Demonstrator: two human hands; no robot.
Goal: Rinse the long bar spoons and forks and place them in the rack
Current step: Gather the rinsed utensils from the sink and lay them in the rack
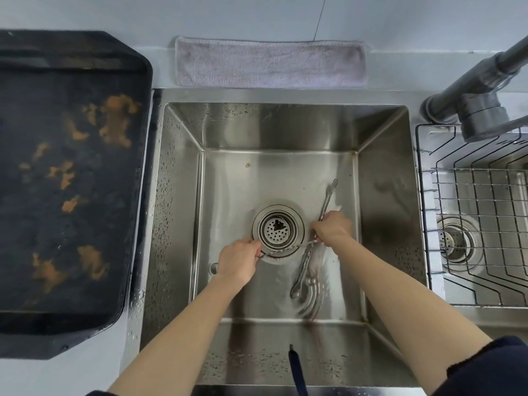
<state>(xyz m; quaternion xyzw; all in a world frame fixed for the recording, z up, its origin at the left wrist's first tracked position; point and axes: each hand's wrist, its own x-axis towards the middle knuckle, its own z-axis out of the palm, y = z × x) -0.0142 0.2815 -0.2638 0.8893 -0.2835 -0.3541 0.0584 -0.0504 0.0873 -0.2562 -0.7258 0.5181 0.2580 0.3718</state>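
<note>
Both my hands are down in the steel sink. My left hand grips one end of a long twisted bar utensil lying across the drain's front edge. My right hand grips its other end, together with the handle of a long fork whose tines point to the back right. A long bar spoon lies on the sink floor right of the drain, bowl toward me, beside wet reflections. The black wire rack sits in the right-hand basin.
A round perforated drain strainer sits mid-sink. A dark stained tray lies on the left counter. A folded grey cloth lies behind the sink. A dark grey faucet stands at the back right, over the rack.
</note>
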